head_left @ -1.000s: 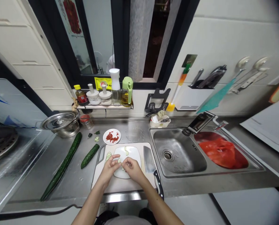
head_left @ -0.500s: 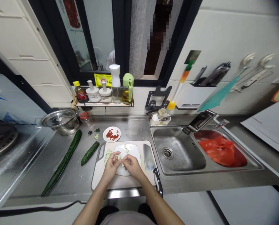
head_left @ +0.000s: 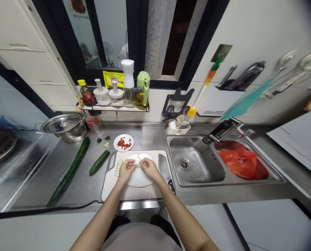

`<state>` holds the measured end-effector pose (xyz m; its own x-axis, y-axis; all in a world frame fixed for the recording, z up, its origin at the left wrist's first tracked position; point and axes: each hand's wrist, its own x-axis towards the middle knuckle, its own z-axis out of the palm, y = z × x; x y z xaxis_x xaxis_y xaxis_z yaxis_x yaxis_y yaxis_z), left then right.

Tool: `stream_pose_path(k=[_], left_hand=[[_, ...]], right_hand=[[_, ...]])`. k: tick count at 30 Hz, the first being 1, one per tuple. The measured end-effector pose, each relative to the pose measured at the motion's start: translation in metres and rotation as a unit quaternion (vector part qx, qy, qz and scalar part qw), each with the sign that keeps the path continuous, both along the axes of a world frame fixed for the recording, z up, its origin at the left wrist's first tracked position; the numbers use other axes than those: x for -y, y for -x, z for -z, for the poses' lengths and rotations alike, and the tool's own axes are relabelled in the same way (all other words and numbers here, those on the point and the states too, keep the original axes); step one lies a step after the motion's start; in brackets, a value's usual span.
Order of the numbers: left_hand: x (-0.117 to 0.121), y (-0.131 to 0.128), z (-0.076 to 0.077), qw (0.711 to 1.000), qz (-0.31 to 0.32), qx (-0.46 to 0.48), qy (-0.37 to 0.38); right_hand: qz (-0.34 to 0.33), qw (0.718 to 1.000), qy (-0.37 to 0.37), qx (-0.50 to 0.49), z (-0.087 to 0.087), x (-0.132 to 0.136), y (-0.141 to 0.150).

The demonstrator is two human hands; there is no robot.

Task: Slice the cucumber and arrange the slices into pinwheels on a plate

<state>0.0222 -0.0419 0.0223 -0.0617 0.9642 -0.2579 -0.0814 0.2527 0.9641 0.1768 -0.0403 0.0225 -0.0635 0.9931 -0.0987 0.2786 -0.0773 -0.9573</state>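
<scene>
A white plate point(head_left: 141, 180) rests on the cutting board point(head_left: 111, 191). Over its far half my left hand point(head_left: 127, 169) and my right hand point(head_left: 148, 168) meet, fingertips pinched on a small pale cucumber slice point(head_left: 137, 162), mostly hidden by the fingers. Another slice seems to lie near the plate's far rim, just beyond the fingertips. Left of the plate, a row of overlapping cucumber slices point(head_left: 118, 168) lies on the board. A kitchen knife point(head_left: 164, 168) lies along the board's right side, its black handle towards me.
A short cucumber point(head_left: 99, 163) and a long one point(head_left: 70, 174) lie left of the board. Behind it stands a small plate point(head_left: 123, 149) of chopped red pieces beside green scraps point(head_left: 106, 144). The sink point(head_left: 197, 177) is at right; a lidded steel pot point(head_left: 74, 132) stands back left.
Both hands have moved away from me over the plate, towards its far rim, still pinching. The camera view has shifted a little; the other things stay in place.
</scene>
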Motion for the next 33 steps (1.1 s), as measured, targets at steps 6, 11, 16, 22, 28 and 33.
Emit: stream_pose_path(k=[6,11,16,22,28,33], left_hand=[[-0.018,-0.005,0.021,0.998,0.006,-0.069,0.001],[-0.029,-0.008,0.024,0.980,0.017,-0.197,0.015],[-0.039,-0.009,0.022,0.953,0.037,-0.301,0.019],[-0.047,-0.015,0.023,0.936,0.043,-0.349,0.020],[-0.050,-0.021,0.019,0.896,0.082,-0.434,0.045],[-0.052,-0.024,0.018,0.864,0.115,-0.487,0.046]], right_hand=[[-0.002,0.994,-0.026,0.104,0.003,-0.015,-0.009],[-0.012,0.984,-0.037,0.176,0.005,-0.029,-0.009],[-0.036,0.969,-0.028,0.241,0.009,-0.043,-0.007],[-0.054,0.950,-0.017,0.308,0.011,-0.053,-0.005],[-0.090,0.916,0.011,0.391,0.010,-0.055,-0.001],[-0.109,0.891,0.010,0.440,0.007,-0.055,0.002]])
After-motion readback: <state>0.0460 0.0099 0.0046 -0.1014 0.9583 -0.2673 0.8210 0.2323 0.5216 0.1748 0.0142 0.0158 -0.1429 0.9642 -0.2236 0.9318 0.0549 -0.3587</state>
